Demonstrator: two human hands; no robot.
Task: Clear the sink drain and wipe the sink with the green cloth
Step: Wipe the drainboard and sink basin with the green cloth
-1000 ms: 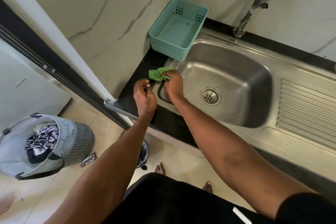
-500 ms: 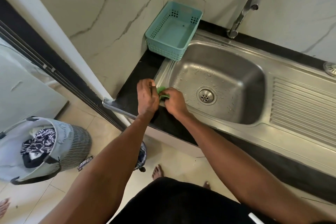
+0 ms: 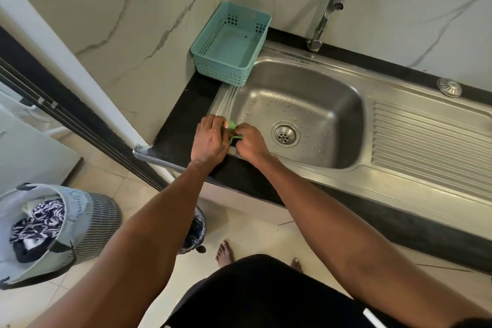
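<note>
both hands have drawn together since a second ago: then the green cloth stood out in the open above the right hand, at the sink's left rim near the basket, and now it is bunched up and nearly swallowed between the two hands, closer to the sink's near-left corner. the left hand curls over the cloth from the counter side, knuckles up, fingers bent round it. the right hand pinches the green cloth from the basin side, fingers folded tight on it. only a small green tuft and a thin green edge show between them, so i cannot tell which way the cloth's long axis runs; the visible strip lies roughly from the counter side toward the basin.

the hands sit over the left rim of the sink, left of the drain, which sits in the basin floor with its holes open to view. water drops speckle the basin around the drain. beyond the sink's far-left corner stands a teal basket, on the black counter against the wall, with nothing visible in it. the tap rises behind the sink's far rim. a round metal strainer lies on the far rim, right of the basin, above the ribbed draining board. on the floor, well left of the sink, a laundry bag holds dark patterned clothes.
</note>
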